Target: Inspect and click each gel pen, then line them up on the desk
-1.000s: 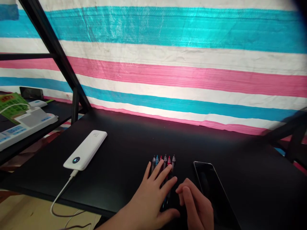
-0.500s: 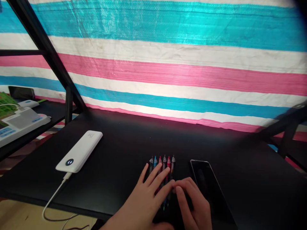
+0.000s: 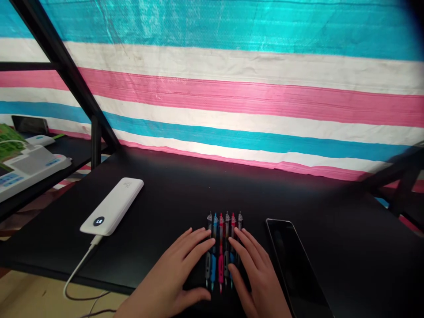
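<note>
Several click pens (image 3: 221,256) lie side by side in a row on the black table, tips toward me, with black, blue and red parts. My left hand (image 3: 179,269) rests at the row's left side, fingers stretched and fingertips on the leftmost pens. From the right side, my right hand (image 3: 253,271) lies over the right-hand pens with its fingers spread, partly hiding them. Neither hand grips a pen. Close to the right hand is a dark smartphone (image 3: 298,265), lying flat.
On the left of the table (image 3: 172,190) lies a white power bank (image 3: 112,206) with a white cable (image 3: 77,267) running over the front edge. A striped tarp (image 3: 232,101) hangs behind. A black frame bar (image 3: 71,81) slopes at left, near a white power strip (image 3: 39,165) on another surface.
My left hand has moved left off the top of the pens, uncovering most of them. My right hand has opened from a pinch and spread over the right-hand pens.
</note>
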A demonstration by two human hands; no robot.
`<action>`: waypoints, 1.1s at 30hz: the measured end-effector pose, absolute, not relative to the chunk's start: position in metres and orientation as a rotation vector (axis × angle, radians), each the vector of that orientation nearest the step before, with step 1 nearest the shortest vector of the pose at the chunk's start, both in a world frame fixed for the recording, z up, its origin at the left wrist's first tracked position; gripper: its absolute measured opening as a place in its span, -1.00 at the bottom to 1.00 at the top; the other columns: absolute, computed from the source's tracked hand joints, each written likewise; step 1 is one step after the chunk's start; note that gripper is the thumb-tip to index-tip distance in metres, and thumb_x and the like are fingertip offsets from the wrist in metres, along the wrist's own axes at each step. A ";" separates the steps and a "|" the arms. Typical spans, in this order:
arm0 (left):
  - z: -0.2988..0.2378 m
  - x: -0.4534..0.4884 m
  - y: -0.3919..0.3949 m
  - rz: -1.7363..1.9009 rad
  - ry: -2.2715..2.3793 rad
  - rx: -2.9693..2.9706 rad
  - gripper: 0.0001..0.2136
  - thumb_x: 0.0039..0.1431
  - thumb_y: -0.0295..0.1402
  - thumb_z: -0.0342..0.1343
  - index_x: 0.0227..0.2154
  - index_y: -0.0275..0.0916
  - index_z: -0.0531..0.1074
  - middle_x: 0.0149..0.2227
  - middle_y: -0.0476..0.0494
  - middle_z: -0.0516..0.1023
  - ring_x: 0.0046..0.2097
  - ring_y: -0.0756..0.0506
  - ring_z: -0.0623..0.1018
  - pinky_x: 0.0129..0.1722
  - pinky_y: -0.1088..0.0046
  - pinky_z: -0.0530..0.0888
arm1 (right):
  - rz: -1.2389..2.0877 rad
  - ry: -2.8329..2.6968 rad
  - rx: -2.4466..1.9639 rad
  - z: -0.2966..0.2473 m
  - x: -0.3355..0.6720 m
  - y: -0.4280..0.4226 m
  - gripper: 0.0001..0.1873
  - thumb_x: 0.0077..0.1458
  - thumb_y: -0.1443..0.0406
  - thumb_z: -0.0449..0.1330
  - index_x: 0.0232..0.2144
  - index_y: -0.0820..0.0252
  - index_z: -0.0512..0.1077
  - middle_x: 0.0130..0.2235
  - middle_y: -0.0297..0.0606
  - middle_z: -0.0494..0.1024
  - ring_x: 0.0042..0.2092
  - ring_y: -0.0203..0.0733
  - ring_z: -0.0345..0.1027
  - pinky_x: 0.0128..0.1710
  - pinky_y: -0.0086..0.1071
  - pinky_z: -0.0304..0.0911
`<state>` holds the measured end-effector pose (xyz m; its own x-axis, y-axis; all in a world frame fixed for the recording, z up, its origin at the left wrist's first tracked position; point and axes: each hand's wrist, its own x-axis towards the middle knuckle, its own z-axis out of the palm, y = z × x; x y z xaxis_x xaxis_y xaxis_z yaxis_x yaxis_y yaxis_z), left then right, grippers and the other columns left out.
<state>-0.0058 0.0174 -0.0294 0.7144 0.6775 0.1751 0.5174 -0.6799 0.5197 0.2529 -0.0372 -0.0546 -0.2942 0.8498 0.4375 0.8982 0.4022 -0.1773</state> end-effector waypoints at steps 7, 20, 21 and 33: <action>-0.023 0.004 0.019 0.462 0.850 2.513 -0.16 0.04 -0.36 0.49 0.35 -0.13 0.21 0.42 -0.38 0.31 0.41 -0.42 0.31 0.30 -0.25 0.35 | -0.167 -2.218 -1.460 -0.058 0.255 -0.041 -0.50 0.36 0.30 0.15 0.30 0.21 0.34 0.34 -0.03 0.41 0.34 0.16 0.31 0.10 0.03 0.52; -0.015 -0.009 0.032 0.470 0.877 2.563 -0.42 0.29 -0.23 0.31 0.33 -0.09 0.31 0.33 -0.23 0.46 0.35 -0.35 0.39 0.30 -0.10 0.43 | -0.107 -2.169 -1.467 -0.057 0.254 -0.038 -0.54 0.33 0.33 0.18 0.26 0.16 0.39 0.32 -0.06 0.43 0.32 0.14 0.32 0.11 0.01 0.48; -0.015 -0.010 0.032 0.474 0.871 2.591 -0.43 0.30 -0.24 0.29 0.33 -0.10 0.32 0.32 -0.23 0.47 0.34 -0.35 0.40 0.28 -0.10 0.44 | -0.097 -2.164 -1.469 -0.056 0.254 -0.039 -0.54 0.33 0.33 0.18 0.25 0.16 0.39 0.33 -0.06 0.43 0.32 0.15 0.32 0.12 0.01 0.47; -0.021 -0.002 0.047 0.701 0.791 2.897 -0.57 0.29 -0.69 -0.04 0.09 -0.23 0.52 0.06 -0.25 0.65 0.13 -0.26 0.59 0.15 0.07 0.58 | -0.087 -2.167 -1.479 -0.052 0.252 -0.038 -0.55 0.34 0.33 0.17 0.24 0.13 0.39 0.31 -0.10 0.45 0.29 0.15 0.35 0.09 0.03 0.47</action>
<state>-0.0018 0.0467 -0.0214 0.7651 0.4950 0.4119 0.4686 -0.8667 0.1712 0.2520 -0.0381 -0.0520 -0.2763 0.8532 0.4424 0.8858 0.4046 -0.2271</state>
